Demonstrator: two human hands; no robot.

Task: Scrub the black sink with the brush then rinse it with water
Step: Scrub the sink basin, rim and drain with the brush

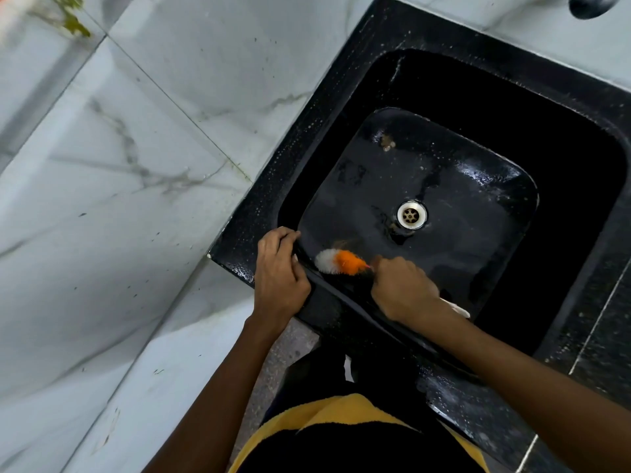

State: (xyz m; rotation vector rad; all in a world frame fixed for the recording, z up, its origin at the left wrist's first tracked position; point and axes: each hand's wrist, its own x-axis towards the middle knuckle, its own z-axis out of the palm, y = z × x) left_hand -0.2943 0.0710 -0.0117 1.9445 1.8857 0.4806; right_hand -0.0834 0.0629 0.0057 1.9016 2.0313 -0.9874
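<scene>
Brush (341,262) lies low in black sink (444,87) at near wall, long axis roughly left-right, bristle head pointing left. Bristles fluffy, white at tip, orange behind. Basin glossy, wet, rounded-square; round metal drain (411,215) in middle. Right hand (403,288) clenched around brush handle. Left hand (278,274) grips sink rim, fingers curled over edge.

White marble-veined wall tiles (136,138), green leaves (73,20) at top left, speckled floor (290,346)

Glossy wet black sink (341,107), metal drain (412,215), bristly orange-white brush (341,262), polished veined marble wall (119,165).
</scene>
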